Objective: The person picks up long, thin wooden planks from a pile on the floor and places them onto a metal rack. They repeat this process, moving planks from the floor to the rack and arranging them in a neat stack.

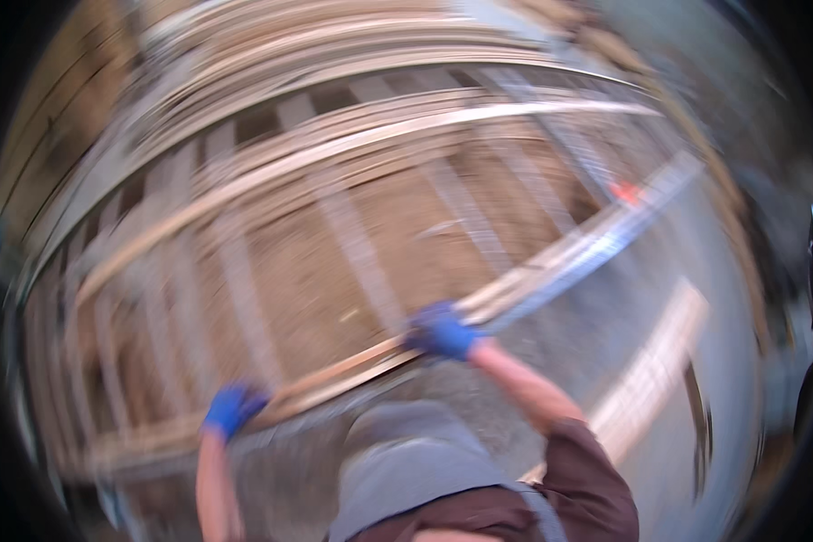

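Observation:
Both my hands wear blue gloves and grip a long, narrow wooden board [339, 370] along the near edge of a slatted frame [359, 248]. My left hand [234, 409] is closed over the board at the left. Farther right, my right hand [442, 331] is wrapped round the same length of wood, its arm reaching out from a dark sleeve. Past the right hand, pale boards [537, 273] run on beside a metal edge rail [596, 256]. Motion blur smears the fingers and the grain, so whether one strip or two lie under my hands is unclear.
Another long board [379, 138] lies across the slats farther back. Stacked planks [334, 45] fill the far side. A small orange-red thing [625, 191] sits at the frame's right corner. A pale board [650, 370] lies at the right, over the grey floor [596, 343].

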Motion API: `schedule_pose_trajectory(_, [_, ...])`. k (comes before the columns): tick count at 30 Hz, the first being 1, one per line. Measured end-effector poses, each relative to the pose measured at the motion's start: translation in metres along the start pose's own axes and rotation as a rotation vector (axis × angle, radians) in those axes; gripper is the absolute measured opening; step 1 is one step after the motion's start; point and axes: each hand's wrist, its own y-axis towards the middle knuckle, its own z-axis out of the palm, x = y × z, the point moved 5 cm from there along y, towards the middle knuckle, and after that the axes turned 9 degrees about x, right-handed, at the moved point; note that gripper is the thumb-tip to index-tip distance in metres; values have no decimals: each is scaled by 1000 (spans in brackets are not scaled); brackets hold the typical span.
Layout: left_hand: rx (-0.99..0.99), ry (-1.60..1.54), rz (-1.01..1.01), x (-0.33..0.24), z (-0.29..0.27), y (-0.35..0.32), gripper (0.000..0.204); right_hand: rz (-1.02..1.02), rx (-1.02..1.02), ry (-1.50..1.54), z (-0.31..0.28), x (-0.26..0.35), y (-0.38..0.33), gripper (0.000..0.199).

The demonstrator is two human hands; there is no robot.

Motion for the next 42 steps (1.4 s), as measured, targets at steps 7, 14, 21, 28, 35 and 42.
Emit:
schedule_pose_trajectory(7, [-163,544,356,73,47,-40,26,107,-276,42,-22,36,4,25])
schedule_pose_trajectory(14, [-1,303,141,113,57,-44,30,288,-718,315,-48,21,-110,18])
schedule_pose_trajectory(21, [-150,348,375,-46,19,-2,37,615,-588,374,34,-63,-242,25])
schedule_pose_trajectory(28, [-230,69,569,-340,49,120,40,671,-306,578,29,-126,-350,36])
schedule_pose_trajectory(35, [-112,306,621,-600,68,240,52,800,-524,723,-2,-229,-484,34])
schedule_pose_trajectory(42, [-58,266,714,-797,115,397,69,1029,-555,806,35,-404,-599,34])
